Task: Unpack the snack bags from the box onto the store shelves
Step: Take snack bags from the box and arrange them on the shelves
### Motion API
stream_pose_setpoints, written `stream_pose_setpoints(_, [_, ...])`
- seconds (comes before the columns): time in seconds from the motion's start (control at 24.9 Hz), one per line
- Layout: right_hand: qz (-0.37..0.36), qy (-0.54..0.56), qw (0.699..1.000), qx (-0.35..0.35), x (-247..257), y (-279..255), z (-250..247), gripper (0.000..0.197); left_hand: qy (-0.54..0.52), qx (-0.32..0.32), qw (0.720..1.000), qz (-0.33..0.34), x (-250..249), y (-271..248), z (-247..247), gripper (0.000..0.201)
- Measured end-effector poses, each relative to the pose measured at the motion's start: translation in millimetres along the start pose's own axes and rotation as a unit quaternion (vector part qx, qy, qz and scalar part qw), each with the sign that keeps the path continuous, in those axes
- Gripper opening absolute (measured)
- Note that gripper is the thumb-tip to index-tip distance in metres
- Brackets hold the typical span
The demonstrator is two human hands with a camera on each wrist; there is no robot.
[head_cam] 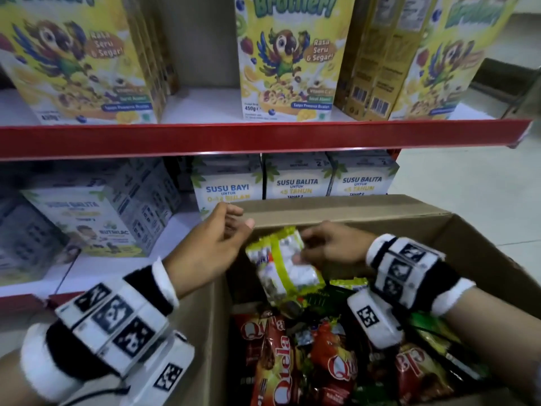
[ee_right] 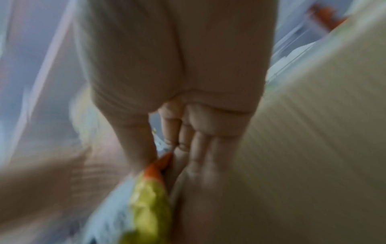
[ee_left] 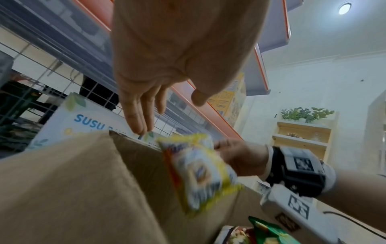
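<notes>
R hand (head_cam: 330, 244) fingers pinch yellow bag (head_cam: 288, 265) over box (head_cam: 351, 208); L hand (head_cam: 210, 241) fingers loose, empty; red-edged shelf (head_cam: 234, 136).

Open gap on the upper shelf (head_cam: 263, 139) between cereal boxes (head_cam: 285, 57); milk cartons (head_cam: 295, 178) crowding below.

A left hand (ee_left: 167, 66) reaches forward with fingers (ee_left: 135, 122) straight and relaxed, their tips just above the rim of an open cardboard box (ee_left: 73, 189). To its right, the right hand (ee_left: 242, 158), a marker-tagged band on its wrist, pinches the top edge of a yellow-and-white snack bag (ee_left: 200, 171), blurred, held above the box. A green snack bag (ee_left: 269, 232) lies in the box at the bottom edge. Behind the box stands a white carton reading "SUSU" (ee_left: 87, 120), with a wire grid and orange-edged store shelves (ee_left: 211, 110) beyond. A wooden rack topped with green plants (ee_left: 305, 113) stands against the far wall under a ceiling light (ee_left: 344, 8).
</notes>
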State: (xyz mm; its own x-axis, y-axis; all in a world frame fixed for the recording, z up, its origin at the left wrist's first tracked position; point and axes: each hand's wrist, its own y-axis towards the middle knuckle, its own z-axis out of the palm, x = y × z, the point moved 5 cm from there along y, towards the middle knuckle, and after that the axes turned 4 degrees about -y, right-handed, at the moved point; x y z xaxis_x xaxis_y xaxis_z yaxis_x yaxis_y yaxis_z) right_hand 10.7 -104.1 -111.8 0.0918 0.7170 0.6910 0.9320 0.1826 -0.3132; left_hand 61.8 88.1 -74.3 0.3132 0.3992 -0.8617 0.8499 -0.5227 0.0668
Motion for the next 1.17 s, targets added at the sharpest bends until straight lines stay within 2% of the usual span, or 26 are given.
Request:
stream_pose_setpoints(0.12, [-0.045, 0.219, 0.973, -0.050, 27.9, -19.6, -27.7, 0.028, -0.064, 0.074, 0.995, -0.006, -10.5, -13.6, 9.7, 0.072])
stream_pose_setpoints(0.16, [-0.056, 0.251, 0.964, -0.066, 36.4, -24.0, -33.0, 0.033, -0.125, 0.097, 0.987, -0.007, -15.6, -16.1, 12.3, 0.072])
stream_pose_setpoints(0.24, [-0.066, 0.282, 0.952, -0.103, 49.7, -29.9, -38.7, 0.039, -0.273, 0.119, 0.954, -0.045, -23.1, -18.2, 12.7, 0.053])
stream_pose_setpoints(0.32, [-0.070, 0.308, 0.938, -0.140, 60.5, -33.8, -42.2, 0.043, -0.347, 0.104, 0.930, -0.063, -27.3, -17.7, 9.5, 0.048])
stream_pose_setpoints(0.4, [-0.088, 0.305, 0.931, -0.178, 73.4, -36.9, -45.0, 0.032, -0.355, 0.038, 0.932, -0.063, -25.2, -15.3, 2.7, 0.052])
stream_pose_setpoints(0.48, [-0.116, 0.302, 0.927, -0.189, 91.4, -39.5, -40.4, 0.027, -0.380, 0.030, 0.922, -0.072, -26.0, -14.5, 2.5, 0.051])
stream_pose_setpoints(0.6, [-0.147, 0.333, 0.919, -0.153, 110.6, -41.6, -27.5, 0.045, -0.511, 0.100, 0.845, -0.120, -33.8, -18.0, 7.6, 0.074])
stream_pose_setpoints(0.64, [-0.156, 0.299, 0.925, -0.175, 113.4, -43.8, -27.9, 0.042, -0.545, 0.112, 0.823, -0.117, -37.5, -18.2, 6.0, 0.070])
stream_pose_setpoints(0.72, [-0.151, 0.177, 0.937, -0.261, 112.1, -47.7, -39.0, 0.030, -0.591, 0.146, 0.788, -0.090, -41.6, -18.5, 3.4, 0.058])
stream_pose_setpoints(0.76, [-0.132, 0.141, 0.939, -0.284, 109.9, -49.1, -44.2, 0.031, -0.604, 0.167, 0.776, -0.075, -43.4, -19.6, 2.8, 0.061])
stream_pose_setpoints(0.84, [-0.101, 0.179, 0.945, -0.256, 100.9, -45.1, -46.5, 0.039, -0.599, 0.190, 0.775, -0.069, -40.8, -20.9, 3.7, 0.069])
stream_pose_setpoints(0.88, [-0.095, 0.228, 0.942, -0.227, 97.9, -41.9, -44.2, 0.035, -0.588, 0.196, 0.781, -0.075, -38.0, -21.0, 4.9, 0.071])
stream_pose_setpoints(0.93, [-0.099, 0.255, 0.937, -0.219, 97.6, -40.5, -42.4, 0.025, -0.569, 0.198, 0.794, -0.082, -35.9, -20.8, 6.1, 0.068])
stream_pose_setpoints(1.01, [-0.103, 0.237, 0.934, -0.247, 95.2, -39.2, -43.4, 0.008, -0.505, 0.184, 0.839, -0.081, -31.5, -19.2, 7.5, 0.050])
stream_pose_setpoints(1.09, [-0.105, 0.207, 0.932, -0.280, 92.3, -39.0, -46.1, 0.008, -0.442, 0.157, 0.880, -0.076, -26.1, -15.8, 6.7, 0.035])
stream_pose_setpoints(1.17, [-0.101, 0.189, 0.938, -0.275, 88.5, -36.7, -47.8, 0.010, -0.417, 0.124, 0.897, -0.076, -18.5, -12.1, 5.0, 0.031])
